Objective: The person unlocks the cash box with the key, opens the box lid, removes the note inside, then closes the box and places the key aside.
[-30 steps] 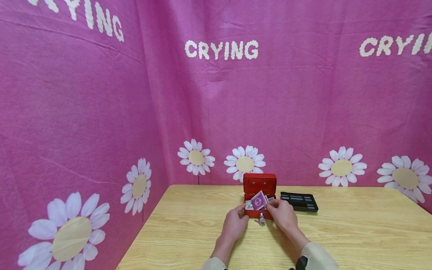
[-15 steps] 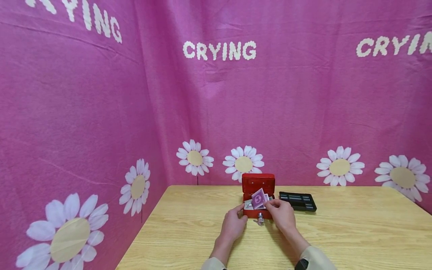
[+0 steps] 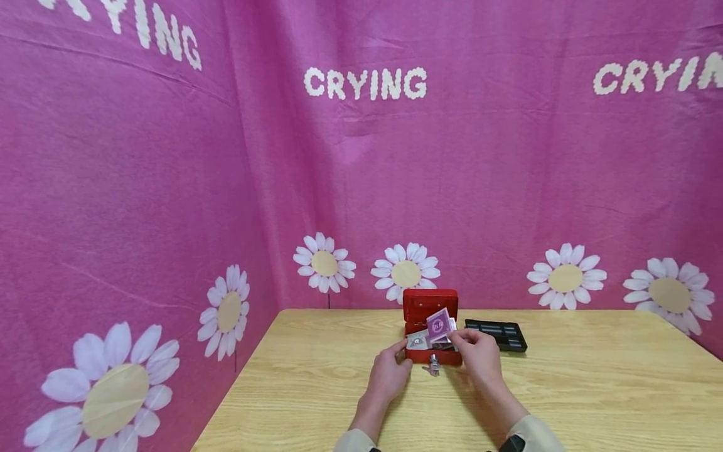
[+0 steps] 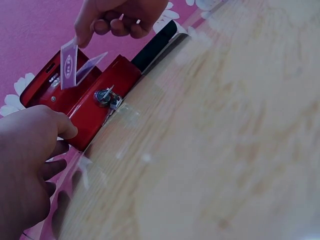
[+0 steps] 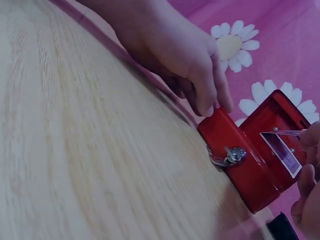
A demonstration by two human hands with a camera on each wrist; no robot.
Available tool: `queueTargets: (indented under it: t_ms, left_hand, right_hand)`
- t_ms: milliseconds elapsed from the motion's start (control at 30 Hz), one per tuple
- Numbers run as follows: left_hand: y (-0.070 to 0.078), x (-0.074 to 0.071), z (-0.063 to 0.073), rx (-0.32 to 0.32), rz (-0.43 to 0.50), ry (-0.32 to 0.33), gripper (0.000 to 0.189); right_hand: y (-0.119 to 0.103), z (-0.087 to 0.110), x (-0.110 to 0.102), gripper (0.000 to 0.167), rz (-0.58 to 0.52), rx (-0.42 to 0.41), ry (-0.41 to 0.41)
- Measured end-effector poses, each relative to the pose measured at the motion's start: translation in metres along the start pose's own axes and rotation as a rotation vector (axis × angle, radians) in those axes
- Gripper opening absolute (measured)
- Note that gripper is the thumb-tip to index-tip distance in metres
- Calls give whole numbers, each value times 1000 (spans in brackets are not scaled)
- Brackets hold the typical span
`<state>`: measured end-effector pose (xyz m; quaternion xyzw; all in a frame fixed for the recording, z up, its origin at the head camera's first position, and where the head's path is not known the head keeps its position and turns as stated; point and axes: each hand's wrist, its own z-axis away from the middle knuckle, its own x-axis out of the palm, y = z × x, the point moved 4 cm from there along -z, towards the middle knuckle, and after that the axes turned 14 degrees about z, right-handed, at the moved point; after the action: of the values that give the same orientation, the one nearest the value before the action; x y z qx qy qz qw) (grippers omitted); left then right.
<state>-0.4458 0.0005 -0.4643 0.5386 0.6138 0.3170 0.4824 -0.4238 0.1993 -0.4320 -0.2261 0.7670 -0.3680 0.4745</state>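
Note:
A red cash box (image 3: pixel 432 356) stands on the table with its lid (image 3: pixel 430 302) raised. My left hand (image 3: pixel 390 375) holds its left front corner, thumb on the front face in the left wrist view. My right hand (image 3: pixel 480 358) pinches a purple paper note (image 3: pixel 438 325) with a white border above the box. Its two leaves form a V in the left wrist view; whether it is one folded note or two, I cannot tell. A grey note (image 3: pixel 417 341) lies at the left inside the box. Keys (image 4: pixel 115 103) hang from the front lock (image 4: pixel 102 97).
To the right of the box lies a black compartment tray (image 3: pixel 511 337), partly behind my right hand. The wooden table (image 3: pixel 593 383) reaches back to a pink curtain (image 3: pixel 480 188) with printed daisies; another curtain side runs along the left.
My right hand has lifted the purple note slightly up and right, showing more of the grey note below. My left hand stays at the box. The whole view has shifted a little.

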Motion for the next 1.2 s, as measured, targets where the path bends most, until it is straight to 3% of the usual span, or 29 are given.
queueTargets:
  t_ms: [167,400,867,1200]
  left_hand:
    - [1,0,0,9,6,-4,47]
    - [-2,2,0,-39,8,-12,48]
    - [-3,-3,2,-23,-10,-14,48]
    - [0,1,0,-33,13,-28,47]
  right_hand:
    - [2,1,-7,25,-8,8,-4]
    - [5,3,-15,26,-7,18,-1]
    - [16,5,-28,29,-6,66,6]
    - [19,1,-44,30,4,49,41]
